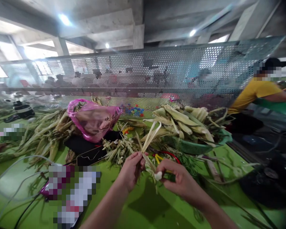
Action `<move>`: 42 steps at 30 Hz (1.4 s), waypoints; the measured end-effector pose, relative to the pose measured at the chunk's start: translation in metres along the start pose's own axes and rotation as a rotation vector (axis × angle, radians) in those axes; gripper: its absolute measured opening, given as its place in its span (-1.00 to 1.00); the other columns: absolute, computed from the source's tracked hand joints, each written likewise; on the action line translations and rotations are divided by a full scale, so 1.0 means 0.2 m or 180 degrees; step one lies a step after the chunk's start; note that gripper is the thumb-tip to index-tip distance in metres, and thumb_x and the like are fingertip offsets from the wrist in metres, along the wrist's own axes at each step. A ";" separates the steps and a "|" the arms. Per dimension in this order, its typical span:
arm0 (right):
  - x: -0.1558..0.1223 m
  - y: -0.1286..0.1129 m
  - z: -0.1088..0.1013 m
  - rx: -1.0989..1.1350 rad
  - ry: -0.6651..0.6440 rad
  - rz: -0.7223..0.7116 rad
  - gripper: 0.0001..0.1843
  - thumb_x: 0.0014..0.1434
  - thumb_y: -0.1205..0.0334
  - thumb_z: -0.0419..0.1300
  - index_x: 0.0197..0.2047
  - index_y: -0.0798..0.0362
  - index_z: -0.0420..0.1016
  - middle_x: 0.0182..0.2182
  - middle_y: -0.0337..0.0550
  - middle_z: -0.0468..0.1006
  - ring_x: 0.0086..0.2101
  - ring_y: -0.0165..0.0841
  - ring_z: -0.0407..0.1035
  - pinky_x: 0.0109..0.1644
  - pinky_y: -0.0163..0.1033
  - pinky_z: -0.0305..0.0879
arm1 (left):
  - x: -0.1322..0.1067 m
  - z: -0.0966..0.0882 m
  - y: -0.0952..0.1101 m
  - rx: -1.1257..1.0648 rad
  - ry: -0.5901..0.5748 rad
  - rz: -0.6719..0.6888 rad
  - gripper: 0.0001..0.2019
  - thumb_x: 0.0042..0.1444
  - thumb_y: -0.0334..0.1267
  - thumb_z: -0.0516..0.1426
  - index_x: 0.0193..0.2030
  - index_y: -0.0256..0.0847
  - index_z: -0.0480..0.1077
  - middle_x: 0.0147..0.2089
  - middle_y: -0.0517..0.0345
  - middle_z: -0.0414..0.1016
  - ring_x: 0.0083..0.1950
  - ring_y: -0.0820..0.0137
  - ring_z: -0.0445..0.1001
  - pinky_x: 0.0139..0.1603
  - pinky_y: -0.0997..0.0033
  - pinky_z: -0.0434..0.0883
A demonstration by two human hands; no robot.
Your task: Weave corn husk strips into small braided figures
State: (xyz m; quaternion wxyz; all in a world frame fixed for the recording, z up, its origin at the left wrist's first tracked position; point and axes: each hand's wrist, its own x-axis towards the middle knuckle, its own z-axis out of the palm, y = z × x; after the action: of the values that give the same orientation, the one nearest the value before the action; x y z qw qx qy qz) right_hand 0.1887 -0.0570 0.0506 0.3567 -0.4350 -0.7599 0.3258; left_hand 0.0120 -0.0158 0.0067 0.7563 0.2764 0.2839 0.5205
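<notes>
Lower centre: left hand (131, 169) pinches husk strips (146, 144), likely light, pliable, tearable, best held where gathered; right hand (178, 178) grip unclear.

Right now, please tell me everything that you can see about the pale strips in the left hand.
The pale strips look like dry, fibrous plant leaf, cream to straw-yellow. The left hand pinches them above the green tabletop; narrow ends splay upward in a V, and other lengths slant down toward the right hand. Whether that hand touches them is unclear.

green table (106, 181), husks (38, 136), green basin (193, 147)
</notes>
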 end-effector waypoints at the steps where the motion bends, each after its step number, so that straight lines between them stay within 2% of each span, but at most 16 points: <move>1: 0.00 0.00 0.00 0.0138 0.0018 0.0046 -0.91 -0.05 0.41 0.16 -0.47 0.02 0.40 -0.46 -0.25 0.45 -0.37 -0.32 0.34 -0.23 -0.26 0.25 | 0.00 0.00 0.01 0.0023 -0.0015 0.0009 -0.65 -0.05 -0.07 0.30 -0.26 -0.35 0.50 -0.57 0.29 0.19 -0.55 0.62 0.17 -0.51 0.63 0.18; 3: 0.00 0.01 -0.01 0.0421 0.0033 0.0145 -0.95 0.03 0.30 0.21 -0.45 0.02 0.42 -0.43 -0.23 0.47 -0.34 -0.31 0.36 -0.21 -0.24 0.27 | -0.01 0.01 0.02 0.0101 0.0018 0.0049 -0.66 -0.05 -0.07 0.30 -0.27 -0.34 0.50 -0.57 0.28 0.21 -0.55 0.62 0.17 -0.51 0.63 0.18; 6: 0.00 0.01 -0.01 0.0859 0.0171 0.0285 -0.87 0.05 0.16 0.27 -0.43 0.02 0.45 -0.42 -0.21 0.46 -0.34 -0.31 0.35 -0.22 -0.24 0.28 | -0.01 0.00 0.02 0.0232 0.0104 0.0155 -0.67 -0.06 -0.07 0.30 -0.29 -0.33 0.50 -0.56 0.27 0.23 -0.55 0.61 0.18 -0.50 0.62 0.18; 10: -0.01 0.03 -0.01 0.1468 0.0571 0.0455 -0.85 0.00 0.16 0.33 -0.32 -0.03 0.51 -0.38 -0.22 0.46 -0.34 -0.33 0.32 -0.25 -0.27 0.27 | -0.02 -0.01 0.02 0.0331 0.0009 0.0320 -0.72 -0.01 -0.10 0.27 -0.31 -0.33 0.48 -0.53 0.25 0.25 -0.50 0.59 0.21 -0.47 0.62 0.18; 13: -0.01 0.04 -0.02 0.1623 0.0719 0.0467 -0.85 0.00 0.13 0.34 -0.36 -0.01 0.53 -0.37 -0.17 0.45 -0.32 -0.30 0.32 -0.26 -0.24 0.28 | -0.01 -0.01 0.02 0.0468 0.0058 0.0401 -0.73 0.03 -0.11 0.25 -0.33 -0.32 0.45 -0.52 0.24 0.26 -0.50 0.60 0.21 -0.46 0.63 0.17; 17: 0.00 0.05 -0.04 0.1646 0.1053 0.0374 -0.82 0.00 0.07 0.32 -0.42 0.01 0.53 -0.32 -0.10 0.46 -0.28 -0.23 0.34 -0.23 -0.17 0.31 | 0.00 -0.02 0.02 0.0619 0.0219 0.0491 -0.75 0.06 -0.12 0.23 -0.32 -0.31 0.44 -0.52 0.24 0.29 -0.50 0.61 0.21 -0.47 0.64 0.15; 24: 0.03 0.09 -0.04 0.1487 0.1327 0.0812 -0.72 -0.05 0.14 0.36 -0.24 0.03 0.53 -0.32 -0.15 0.52 -0.33 -0.32 0.38 -0.24 -0.27 0.31 | 0.01 -0.04 0.03 0.0492 0.0254 0.0568 -0.78 0.04 -0.15 0.25 -0.37 -0.28 0.41 -0.54 0.25 0.30 -0.53 0.61 0.20 -0.50 0.63 0.15; 31: 0.02 0.12 -0.05 0.1621 0.1388 0.0713 -0.80 0.01 0.20 0.31 -0.25 0.04 0.53 -0.27 -0.12 0.60 -0.25 -0.28 0.46 -0.10 -0.23 0.30 | 0.01 -0.04 0.03 0.0351 0.0310 0.0558 -0.76 -0.01 -0.15 0.28 -0.35 -0.29 0.41 -0.53 0.25 0.33 -0.51 0.61 0.25 -0.50 0.64 0.19; 37: 0.03 0.15 -0.05 0.1724 0.1361 0.0872 -0.78 -0.01 0.16 0.35 -0.28 0.06 0.53 -0.27 -0.07 0.64 -0.32 -0.28 0.50 -0.13 -0.19 0.37 | 0.01 -0.04 0.04 0.0324 0.0336 0.0578 -0.74 -0.05 -0.15 0.30 -0.36 -0.29 0.41 -0.55 0.26 0.32 -0.52 0.62 0.24 -0.50 0.65 0.19; 39: 0.04 0.15 -0.05 0.1533 0.1386 0.0880 -0.76 -0.03 0.12 0.35 -0.30 0.06 0.54 -0.26 -0.06 0.64 -0.31 -0.26 0.51 -0.14 -0.17 0.39 | 0.01 -0.04 0.04 0.0352 0.0347 0.0587 -0.75 -0.04 -0.14 0.29 -0.36 -0.28 0.40 -0.55 0.27 0.32 -0.51 0.61 0.24 -0.49 0.65 0.18; 42: 0.04 0.16 -0.06 0.0824 0.1421 0.0717 -0.73 -0.01 0.05 0.33 -0.32 0.07 0.55 -0.29 -0.06 0.65 -0.30 -0.24 0.51 -0.16 -0.18 0.40 | 0.01 -0.04 0.04 0.0522 0.0361 0.0621 -0.74 -0.02 -0.12 0.27 -0.34 -0.28 0.40 -0.53 0.27 0.33 -0.51 0.61 0.23 -0.47 0.63 0.17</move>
State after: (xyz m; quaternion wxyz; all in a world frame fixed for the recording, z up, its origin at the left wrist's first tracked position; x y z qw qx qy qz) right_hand 0.2089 -0.0341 0.0337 0.5294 -0.5285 -0.5614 0.3539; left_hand 0.0016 -0.0110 0.0066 0.6597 0.3338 0.3395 0.5814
